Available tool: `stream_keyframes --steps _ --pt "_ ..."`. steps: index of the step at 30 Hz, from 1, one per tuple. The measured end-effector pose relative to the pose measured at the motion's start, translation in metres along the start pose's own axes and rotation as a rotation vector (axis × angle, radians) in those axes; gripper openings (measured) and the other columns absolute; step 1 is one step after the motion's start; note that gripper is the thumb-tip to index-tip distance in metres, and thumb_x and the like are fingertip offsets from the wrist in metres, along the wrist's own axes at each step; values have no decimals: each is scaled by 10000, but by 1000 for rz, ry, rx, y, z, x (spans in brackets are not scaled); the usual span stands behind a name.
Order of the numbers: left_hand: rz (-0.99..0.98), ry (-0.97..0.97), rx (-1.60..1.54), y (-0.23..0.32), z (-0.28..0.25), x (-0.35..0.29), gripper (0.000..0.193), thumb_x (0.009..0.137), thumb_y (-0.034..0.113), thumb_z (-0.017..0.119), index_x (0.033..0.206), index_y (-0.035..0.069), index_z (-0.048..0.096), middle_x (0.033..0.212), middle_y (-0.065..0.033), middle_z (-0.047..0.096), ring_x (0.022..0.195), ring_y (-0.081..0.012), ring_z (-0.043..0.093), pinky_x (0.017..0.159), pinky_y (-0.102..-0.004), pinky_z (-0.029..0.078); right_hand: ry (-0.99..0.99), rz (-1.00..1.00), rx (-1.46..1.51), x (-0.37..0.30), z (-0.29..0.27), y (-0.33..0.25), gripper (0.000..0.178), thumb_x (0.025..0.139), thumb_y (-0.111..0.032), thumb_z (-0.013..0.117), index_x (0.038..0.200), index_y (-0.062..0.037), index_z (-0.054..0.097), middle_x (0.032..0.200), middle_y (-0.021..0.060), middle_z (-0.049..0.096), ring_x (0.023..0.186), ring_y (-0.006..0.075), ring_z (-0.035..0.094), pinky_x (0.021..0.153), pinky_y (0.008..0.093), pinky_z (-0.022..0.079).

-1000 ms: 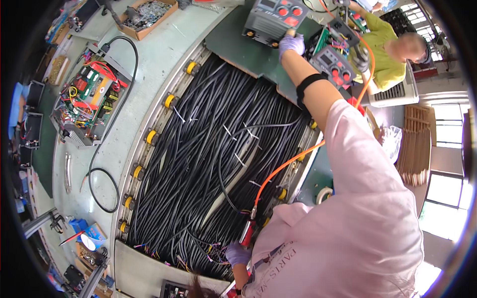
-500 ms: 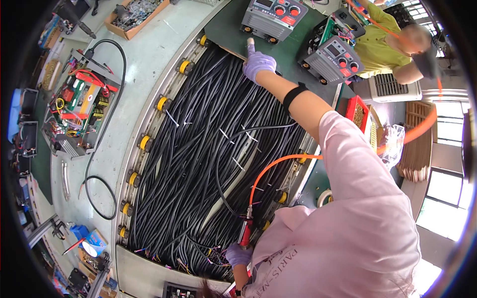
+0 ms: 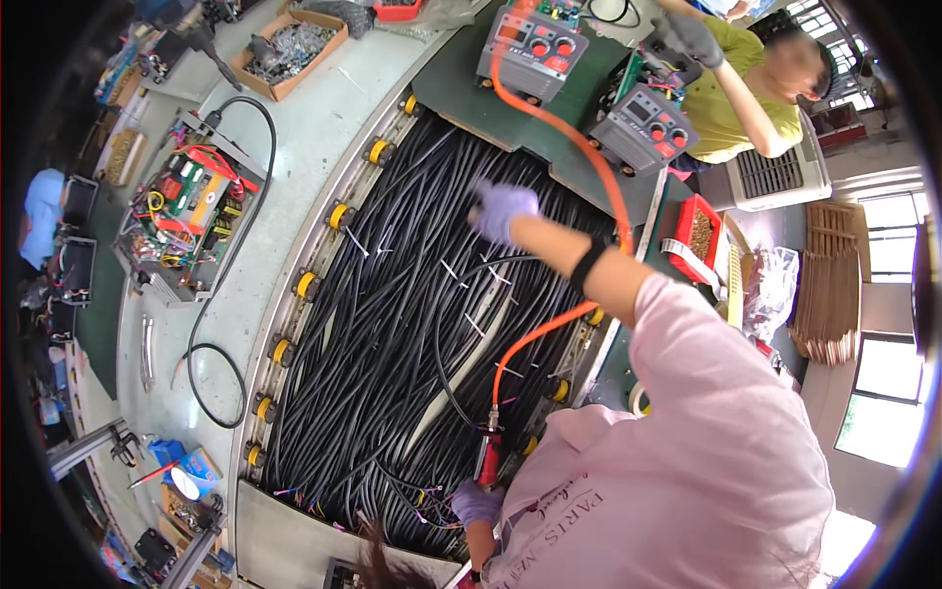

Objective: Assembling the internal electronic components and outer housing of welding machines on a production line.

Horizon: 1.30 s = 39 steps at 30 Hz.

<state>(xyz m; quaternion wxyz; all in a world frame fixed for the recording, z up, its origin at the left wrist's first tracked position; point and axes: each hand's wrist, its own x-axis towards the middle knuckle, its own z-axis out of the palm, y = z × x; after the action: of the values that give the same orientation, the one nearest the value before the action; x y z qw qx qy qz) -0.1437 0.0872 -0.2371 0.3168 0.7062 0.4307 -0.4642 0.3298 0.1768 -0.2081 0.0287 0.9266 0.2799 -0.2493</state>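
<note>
My left hand [image 3: 478, 503], in a light purple glove, is wrapped round a red pneumatic tool [image 3: 488, 459] near the lower middle. An orange air hose [image 3: 530, 339] joins the tool's upper end. My right hand [image 3: 505, 211], gloved alike, is over the far part of a thick bed of black cables [image 3: 392, 285]. Its fingers are blurred but look apart, and I see nothing held. Beyond it, on a dark green board [image 3: 442, 74], stand a grey welding machine [image 3: 530, 54] with red knobs and an opened grey welding machine [image 3: 643, 128].
Yellow rollers [image 3: 306, 286] line the cable bed's left edge. An opened circuit unit [image 3: 186, 211] with a black cord is on the left bench [image 3: 304, 147], below a carton of metal parts [image 3: 289, 59]. A co-worker in yellow-green [image 3: 756, 88] stands at the far right beside a red parts bin [image 3: 699, 231].
My right hand has drawn back from the board's edge to over the cables. The view has shifted slightly. The co-worker's gloved hand is now raised, and the hose crosses before the machines.
</note>
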Motion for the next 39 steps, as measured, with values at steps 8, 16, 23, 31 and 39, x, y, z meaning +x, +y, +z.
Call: stream_keyframes --steps 8,16,23,31,39 --pt "68 124 10 -12 5 -25 556 585 532 691 892 69 660 911 -168 647 855 -313 628 758 -392 494 -575 -338 257 -205 101 -10 470 830 -351 535 1259 -168 476 1024 126 625 935 314 600 817 365 469" --pt "62 92 -42 -36 32 -43 500 629 494 680 962 122 657 932 -174 642 883 -323 620 769 -400 486 -330 -250 419 -263 111 51 395 801 -327 576 1138 -120 585 838 87 644 797 214 618 753 333 486" --pt "52 26 -153 -65 76 -8 443 669 415 657 983 103 639 902 -181 643 872 -345 616 743 -425 486 295 35 574 -87 36 115 292 804 -299 522 967 -78 623 921 175 629 868 328 607 786 373 485" --pt "12 217 -228 -159 206 68 347 726 325 582 946 60 625 876 -234 620 852 -393 600 714 -460 482 313 493 1041 106 -60 103 796 800 -376 613 1403 -92 178 1150 162 567 1013 272 581 837 351 474" --pt "-17 176 -231 -160 180 75 337 725 316 584 937 58 625 862 -228 623 837 -386 606 702 -453 484 608 269 1471 139 -68 100 788 811 -283 638 1396 -49 164 841 120 624 520 144 605 387 258 448"
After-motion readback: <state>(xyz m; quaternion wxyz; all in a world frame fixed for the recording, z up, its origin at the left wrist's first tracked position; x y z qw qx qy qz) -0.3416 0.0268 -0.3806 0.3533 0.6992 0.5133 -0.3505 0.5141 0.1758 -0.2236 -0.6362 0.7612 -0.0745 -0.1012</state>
